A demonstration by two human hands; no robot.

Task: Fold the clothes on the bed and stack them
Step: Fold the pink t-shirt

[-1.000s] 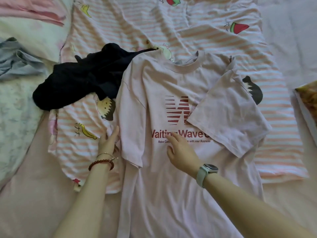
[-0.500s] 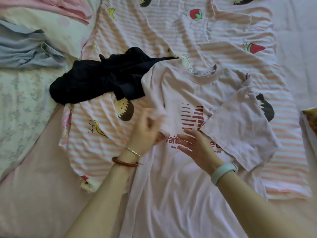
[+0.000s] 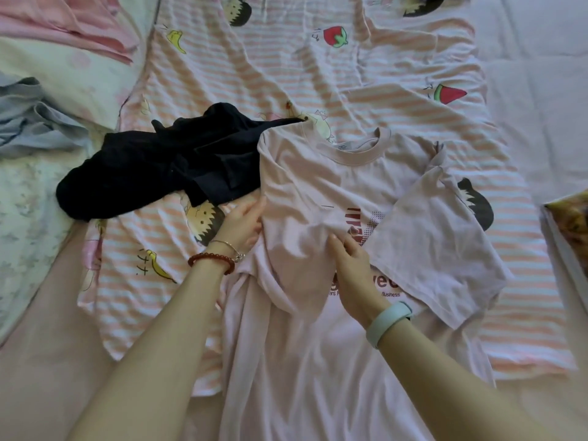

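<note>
A pale pink T-shirt [image 3: 318,361] with red print lies face up on the bed, collar away from me. Both sleeves are folded in across its chest. My left hand [image 3: 241,224] rests against the shirt's left fold edge with the thumb straight and the fingertips slipped under the fabric. My right hand [image 3: 353,272] lies flat on the chest and presses down the end of the left sleeve. A crumpled black garment [image 3: 152,176] lies left of the collar and touches the shirt's shoulder.
Under the clothes is a pink-and-white striped sheet [image 3: 397,90] with cartoon prints. A crumpled grey-blue garment [image 3: 28,122] and pink cloth [image 3: 63,23] lie at the far left. A book or box [image 3: 569,237] sits at the right edge.
My left hand lifted the left sleeve and laid it across the chest, then went back to the fold edge. My right hand slid onto the folded sleeve. The view shifted closer.
</note>
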